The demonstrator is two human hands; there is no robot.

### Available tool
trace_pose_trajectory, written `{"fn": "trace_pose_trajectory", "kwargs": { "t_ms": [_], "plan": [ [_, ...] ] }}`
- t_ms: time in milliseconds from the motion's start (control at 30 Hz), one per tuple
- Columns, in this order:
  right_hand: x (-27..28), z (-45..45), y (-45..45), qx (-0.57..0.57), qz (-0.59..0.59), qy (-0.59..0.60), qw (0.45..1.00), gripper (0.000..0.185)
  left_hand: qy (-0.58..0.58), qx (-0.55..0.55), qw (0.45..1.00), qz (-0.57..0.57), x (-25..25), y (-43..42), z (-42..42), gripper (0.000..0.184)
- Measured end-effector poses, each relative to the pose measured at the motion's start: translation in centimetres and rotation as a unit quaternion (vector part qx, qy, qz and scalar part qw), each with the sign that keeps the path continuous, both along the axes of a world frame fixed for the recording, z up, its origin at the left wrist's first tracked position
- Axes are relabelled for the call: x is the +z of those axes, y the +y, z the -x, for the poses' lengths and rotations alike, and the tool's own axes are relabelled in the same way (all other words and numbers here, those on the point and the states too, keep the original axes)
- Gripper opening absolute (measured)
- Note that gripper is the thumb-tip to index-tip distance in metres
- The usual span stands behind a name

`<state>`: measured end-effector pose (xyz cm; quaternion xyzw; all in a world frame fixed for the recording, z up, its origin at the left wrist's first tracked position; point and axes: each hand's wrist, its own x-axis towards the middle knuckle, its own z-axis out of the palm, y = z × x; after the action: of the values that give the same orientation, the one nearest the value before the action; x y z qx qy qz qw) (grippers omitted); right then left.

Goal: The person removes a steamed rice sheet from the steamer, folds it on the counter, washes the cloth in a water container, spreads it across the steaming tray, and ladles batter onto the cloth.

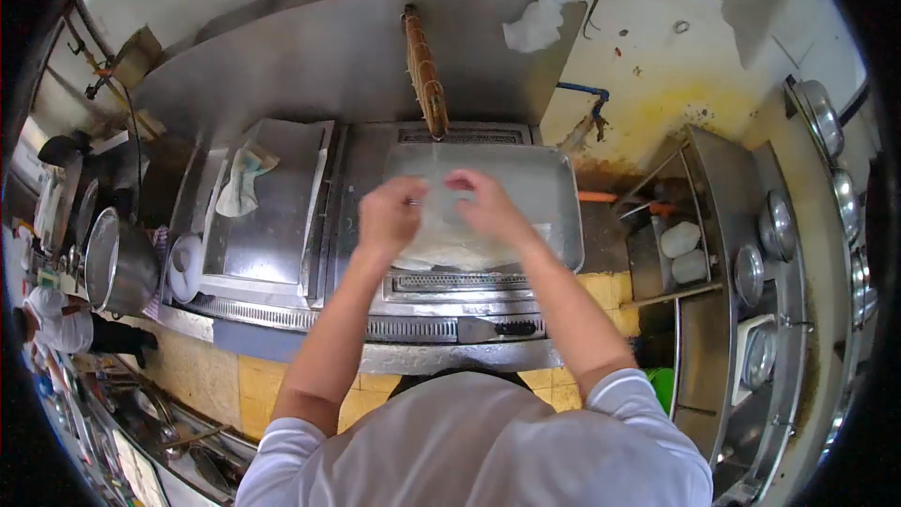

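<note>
My left hand [391,214] is raised over the left edge of a rectangular metal tray [573,188], its fingers curled in. My right hand [490,209] hovers over the tray to the right, thumb and fingers drawn together and slightly blurred. The two hands face each other, a short gap apart. A pale, translucent, crumpled sheet [455,252] lies in the tray's near part, below the hands. Whether either hand pinches part of it is unclear.
A steel counter holds a flat metal cover [258,249] with a cloth [246,180] on it. A rolled mat [426,75] stands behind the tray. At left are a large pot [119,263] and another person [70,319]. A steel shelf [709,272] stands right.
</note>
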<state>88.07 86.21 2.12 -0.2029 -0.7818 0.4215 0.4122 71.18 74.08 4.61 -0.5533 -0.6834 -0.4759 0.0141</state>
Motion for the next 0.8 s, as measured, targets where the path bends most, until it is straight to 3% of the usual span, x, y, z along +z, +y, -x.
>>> {"fn": "trace_pose_trajectory", "kwargs": {
  "t_ms": [100, 167, 233, 267, 333, 367, 400, 467, 567, 667, 733, 800],
  "plan": [
    [1.0, 1.1, -3.0, 0.062, 0.196, -0.178, 0.962, 0.024, -0.007, -0.022, 0.998, -0.053, 2.9, 1.0, -0.7, 0.033],
    [-5.0, -2.3, -0.5, -0.011, 0.067, -0.280, 0.958, 0.024, -0.072, 0.014, 0.990, -0.124, 4.7, 0.0, 3.1, 0.031],
    [-8.2, -7.4, 2.4, -0.095, 0.012, -0.370, 0.924, 0.025, -0.129, 0.089, 0.982, -0.102, 4.0, -0.7, 5.6, 0.023],
    [-7.8, -8.1, 2.5, -0.097, 0.019, -0.384, 0.918, 0.026, -0.136, 0.110, 0.982, -0.072, 2.6, -0.8, 6.1, 0.020],
    [-5.5, -8.5, 2.9, -0.100, 0.028, -0.409, 0.907, 0.027, -0.152, 0.013, 0.987, -0.056, -1.3, 0.7, 4.9, 0.015],
    [-4.6, -7.4, 2.6, -0.067, 0.036, -0.264, 0.961, 0.025, -0.081, -0.012, 0.996, -0.041, -1.3, 1.4, 2.8, 0.015],
    [-3.8, -5.3, 1.8, -0.031, 0.045, -0.113, 0.992, 0.024, -0.123, -0.041, 0.991, -0.013, -2.1, 2.6, 0.8, 0.015],
    [-0.8, -1.1, 0.3, 0.005, 0.176, 0.017, 0.984, 0.023, -0.183, -0.075, 0.980, 0.023, -3.4, 4.8, -1.8, 0.018],
    [2.4, -0.8, 0.6, -0.037, 0.147, -0.194, 0.969, 0.022, -0.228, -0.103, 0.967, 0.057, -3.5, 6.4, -3.0, 0.025],
    [3.9, -2.6, 0.6, -0.144, 0.022, -0.141, 0.979, 0.027, -0.233, -0.161, 0.949, 0.138, -3.3, 5.0, -4.2, 0.033],
    [5.0, -4.2, 1.5, -0.193, 0.014, -0.111, 0.975, 0.027, -0.214, -0.218, 0.924, 0.230, -2.1, 2.4, -5.6, 0.036],
    [6.8, -6.0, 2.7, -0.235, 0.018, -0.076, 0.969, 0.027, -0.143, -0.214, 0.936, 0.239, -3.5, 0.9, -5.1, 0.039]
  ]
}}
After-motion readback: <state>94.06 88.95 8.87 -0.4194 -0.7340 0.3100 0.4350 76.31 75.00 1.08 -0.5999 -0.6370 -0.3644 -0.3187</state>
